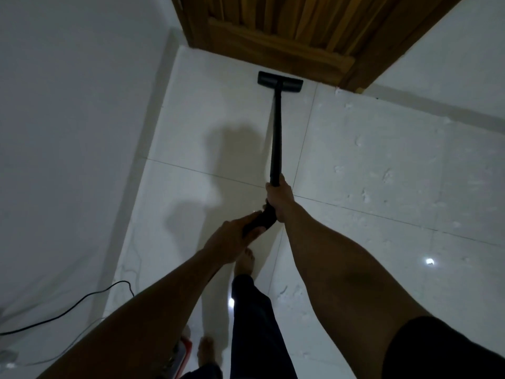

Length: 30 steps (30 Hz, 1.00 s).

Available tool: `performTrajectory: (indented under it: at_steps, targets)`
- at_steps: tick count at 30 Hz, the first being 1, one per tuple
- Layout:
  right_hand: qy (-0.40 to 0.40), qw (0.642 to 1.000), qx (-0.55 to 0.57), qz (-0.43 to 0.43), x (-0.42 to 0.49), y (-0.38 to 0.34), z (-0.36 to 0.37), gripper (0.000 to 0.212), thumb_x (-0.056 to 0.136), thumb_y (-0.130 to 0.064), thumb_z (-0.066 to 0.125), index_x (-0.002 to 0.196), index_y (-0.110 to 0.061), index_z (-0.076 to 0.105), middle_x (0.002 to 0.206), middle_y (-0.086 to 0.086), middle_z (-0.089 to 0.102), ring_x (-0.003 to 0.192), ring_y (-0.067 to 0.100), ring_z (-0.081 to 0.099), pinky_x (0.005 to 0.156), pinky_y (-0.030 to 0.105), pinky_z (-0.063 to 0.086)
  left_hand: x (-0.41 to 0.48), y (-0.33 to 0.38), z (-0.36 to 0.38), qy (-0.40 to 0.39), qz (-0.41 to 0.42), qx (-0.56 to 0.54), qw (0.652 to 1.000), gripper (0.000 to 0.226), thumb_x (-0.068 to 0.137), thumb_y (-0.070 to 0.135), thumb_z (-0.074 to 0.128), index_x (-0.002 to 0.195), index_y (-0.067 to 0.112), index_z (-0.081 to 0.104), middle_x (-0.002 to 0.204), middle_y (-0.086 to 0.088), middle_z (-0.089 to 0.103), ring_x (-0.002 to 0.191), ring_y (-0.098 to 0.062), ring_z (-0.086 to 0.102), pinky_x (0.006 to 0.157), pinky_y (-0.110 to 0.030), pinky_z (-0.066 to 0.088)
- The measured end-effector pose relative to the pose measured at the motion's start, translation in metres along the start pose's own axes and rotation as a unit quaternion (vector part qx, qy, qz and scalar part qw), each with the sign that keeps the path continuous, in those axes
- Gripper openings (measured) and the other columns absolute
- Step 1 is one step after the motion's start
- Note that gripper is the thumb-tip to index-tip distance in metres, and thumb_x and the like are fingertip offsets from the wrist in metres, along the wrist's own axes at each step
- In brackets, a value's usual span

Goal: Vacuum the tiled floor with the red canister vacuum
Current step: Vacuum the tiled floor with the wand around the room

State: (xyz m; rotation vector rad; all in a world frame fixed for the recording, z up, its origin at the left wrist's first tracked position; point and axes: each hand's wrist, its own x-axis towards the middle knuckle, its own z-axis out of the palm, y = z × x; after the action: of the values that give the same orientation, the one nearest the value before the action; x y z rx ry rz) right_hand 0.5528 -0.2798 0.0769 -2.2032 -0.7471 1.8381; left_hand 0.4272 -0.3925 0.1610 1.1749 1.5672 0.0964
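Note:
A black vacuum wand (276, 132) runs away from me over the white tiled floor (369, 173). Its flat black floor head (280, 82) lies on the tiles just in front of a wooden door. My right hand (278, 198) grips the wand near its upper end. My left hand (232, 242) holds the black handle just below and behind the right hand. A small part of the red canister (183, 354) shows low in the view, behind my left forearm.
A wooden door (287, 31) stands ahead, with white walls to its left (68, 132) and right. A black power cord (82, 299) trails along the left wall base. My bare feet (244, 262) and a dark trouser leg are below the hands. White specks dot the tiles on the right.

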Motion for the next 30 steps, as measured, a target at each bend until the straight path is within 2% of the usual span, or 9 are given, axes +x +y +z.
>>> performTrajectory:
  at_steps: [4, 7, 12, 15, 19, 22, 26, 28, 30]
  targets:
    - [0.017, 0.999, -0.026, -0.035, 0.006, -0.021, -0.002, 0.061, 0.099, -0.026, 0.050, 0.155, -0.040, 0.029, 0.113, 0.009, 0.065, 0.068, 0.025, 0.062, 0.065, 0.041, 0.063, 0.011, 0.010, -0.007, 0.017, 0.010, -0.023, 1.000, 0.055, 0.103, 0.049, 0.047, 0.155, 0.034, 0.035, 0.121, -0.013, 0.071, 0.097, -0.033, 0.071, 0.073, -0.025, 0.049]
    - [0.037, 0.997, -0.043, -0.052, -0.004, -0.020, -0.001, 0.063, 0.098, -0.026, 0.051, 0.156, -0.039, 0.029, 0.119, 0.009, 0.066, 0.070, 0.025, 0.065, 0.066, 0.041, 0.064, 0.003, 0.012, -0.009, 0.018, 0.013, -0.021, 1.000, 0.055, 0.103, 0.048, 0.047, 0.154, 0.033, 0.035, 0.121, -0.014, 0.071, 0.100, -0.035, 0.070, 0.077, -0.030, 0.051]
    - [0.057, 0.995, -0.042, -0.064, -0.047, 0.020, 0.004, 0.064, 0.099, -0.028, 0.052, 0.157, -0.040, 0.027, 0.114, 0.008, 0.068, 0.067, 0.024, 0.066, 0.068, 0.045, 0.064, -0.038, -0.013, 0.007, 0.000, 0.019, 0.025, 1.000, 0.055, 0.102, 0.054, 0.045, 0.154, 0.039, 0.033, 0.121, -0.007, 0.071, 0.087, -0.017, 0.071, 0.083, -0.034, 0.058]
    - [0.056, 0.995, -0.033, -0.075, -0.079, 0.047, 0.007, 0.063, 0.101, -0.028, 0.052, 0.158, -0.038, 0.026, 0.112, 0.008, 0.067, 0.065, 0.022, 0.064, 0.068, 0.044, 0.064, -0.073, -0.025, 0.019, 0.002, 0.029, 0.049, 0.998, 0.054, 0.102, 0.052, 0.046, 0.154, 0.040, 0.033, 0.114, -0.006, 0.073, 0.068, -0.004, 0.063, 0.069, -0.024, 0.052]
    - [0.067, 0.993, -0.012, -0.093, -0.139, 0.103, 0.013, 0.064, 0.101, -0.026, 0.053, 0.158, -0.035, 0.025, 0.115, 0.010, 0.066, 0.067, 0.023, 0.063, 0.070, 0.045, 0.063, -0.138, -0.057, 0.047, -0.005, 0.055, 0.079, 0.995, 0.053, 0.101, 0.056, 0.043, 0.152, 0.045, 0.032, 0.094, -0.003, 0.074, 0.058, -0.007, 0.064, 0.057, -0.020, 0.048]
    - [0.077, 0.991, -0.001, -0.112, -0.179, 0.151, 0.020, 0.063, 0.101, -0.028, 0.053, 0.158, -0.035, 0.026, 0.116, 0.013, 0.067, 0.068, 0.025, 0.064, 0.072, 0.047, 0.063, -0.189, -0.081, 0.069, -0.002, 0.085, 0.092, 0.992, 0.053, 0.102, 0.054, 0.043, 0.153, 0.045, 0.031, 0.084, 0.003, 0.070, 0.054, -0.005, 0.060, 0.055, -0.019, 0.046]
    - [0.085, 0.987, 0.017, -0.131, -0.231, 0.223, 0.033, 0.065, 0.099, -0.031, 0.053, 0.158, -0.039, 0.025, 0.117, 0.012, 0.066, 0.075, 0.025, 0.065, 0.077, 0.051, 0.062, -0.261, -0.117, 0.105, 0.004, 0.110, 0.119, 0.987, 0.052, 0.103, 0.052, 0.042, 0.153, 0.049, 0.029, 0.089, 0.003, 0.069, 0.057, -0.003, 0.056, 0.059, -0.022, 0.048]
    - [0.086, 0.986, 0.027, -0.144, -0.258, 0.263, 0.038, 0.065, 0.100, -0.031, 0.053, 0.158, -0.038, 0.025, 0.120, 0.011, 0.066, 0.076, 0.023, 0.064, 0.075, 0.046, 0.063, -0.294, -0.144, 0.127, 0.000, 0.118, 0.135, 0.984, 0.053, 0.101, 0.059, 0.040, 0.152, 0.054, 0.025, 0.093, -0.002, 0.073, 0.065, -0.012, 0.065, 0.067, -0.032, 0.058]
    - [0.085, 0.985, 0.022, -0.152, -0.282, 0.300, 0.044, 0.065, 0.101, -0.030, 0.052, 0.159, -0.036, 0.023, 0.120, 0.011, 0.065, 0.073, 0.020, 0.063, 0.063, 0.034, 0.058, -0.324, -0.166, 0.146, -0.012, 0.122, 0.139, 0.983, 0.055, 0.099, 0.065, 0.037, 0.151, 0.057, 0.021, 0.094, -0.003, 0.073, 0.070, -0.015, 0.068, 0.073, -0.038, 0.060]
